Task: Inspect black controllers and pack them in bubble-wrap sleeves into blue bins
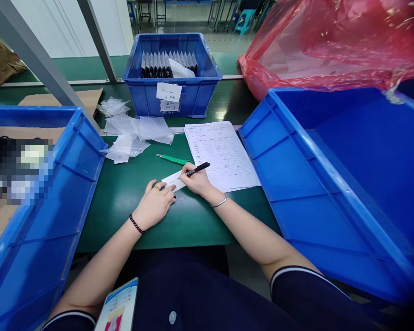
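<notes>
My right hand (196, 180) is closed around a black pen (200, 168), its tip down at a small white paper slip (174, 181) that bears some handwriting. My left hand (156, 205) lies on the green table with fingers stretched out, fingertips resting on the slip's near edge. Just behind the slip lies a green utility knife (172, 159), its right end partly hidden by my right hand. Printed form sheets (224, 154) lie to the right, partly behind my right hand and wrist.
Blue crates flank the table: a left crate (65, 184) with dark devices and cardboard, and a right crate (296, 184) under a red plastic bag (331, 50). Behind stands a labelled blue crate (193, 99) of packed pouches. Clear plastic bags (138, 131) lie left of the sheets.
</notes>
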`<state>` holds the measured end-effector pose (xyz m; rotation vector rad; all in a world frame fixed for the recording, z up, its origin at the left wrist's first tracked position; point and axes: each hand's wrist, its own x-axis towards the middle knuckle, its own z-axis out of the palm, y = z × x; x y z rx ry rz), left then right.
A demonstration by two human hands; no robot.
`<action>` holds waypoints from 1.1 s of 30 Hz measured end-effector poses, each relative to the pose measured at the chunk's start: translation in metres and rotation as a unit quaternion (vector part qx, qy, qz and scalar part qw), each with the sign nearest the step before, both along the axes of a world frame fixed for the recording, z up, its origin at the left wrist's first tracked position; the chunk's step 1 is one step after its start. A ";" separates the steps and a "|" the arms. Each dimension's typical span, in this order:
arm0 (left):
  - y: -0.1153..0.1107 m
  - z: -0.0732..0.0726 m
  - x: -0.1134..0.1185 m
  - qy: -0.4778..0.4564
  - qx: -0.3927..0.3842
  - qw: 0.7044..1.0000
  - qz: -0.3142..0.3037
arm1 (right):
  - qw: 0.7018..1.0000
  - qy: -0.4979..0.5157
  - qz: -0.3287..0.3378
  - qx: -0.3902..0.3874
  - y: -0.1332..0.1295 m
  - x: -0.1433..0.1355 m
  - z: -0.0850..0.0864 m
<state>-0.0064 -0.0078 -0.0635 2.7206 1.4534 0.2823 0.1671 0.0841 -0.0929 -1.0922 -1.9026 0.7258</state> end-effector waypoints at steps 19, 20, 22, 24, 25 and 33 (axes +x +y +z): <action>0.000 0.001 0.000 -0.001 -0.003 1.000 0.000 | 1.000 0.013 -0.015 -0.014 0.000 -0.001 -0.001; 0.000 0.001 0.000 -0.001 -0.003 1.000 0.000 | 1.000 0.015 -0.017 -0.018 0.000 0.000 0.000; 0.000 0.001 0.001 -0.001 -0.004 1.000 0.001 | 0.999 0.018 -0.019 -0.025 0.001 0.001 0.001; 0.000 0.001 0.001 -0.001 -0.006 1.000 0.002 | 0.999 0.022 -0.022 -0.029 0.002 0.002 0.003; 0.000 0.001 0.001 -0.001 -0.006 1.000 0.001 | 0.999 0.025 -0.023 -0.031 0.002 0.003 0.003; 0.000 0.001 0.001 0.004 -0.005 1.000 0.003 | 0.999 0.026 -0.007 -0.040 0.004 0.005 0.004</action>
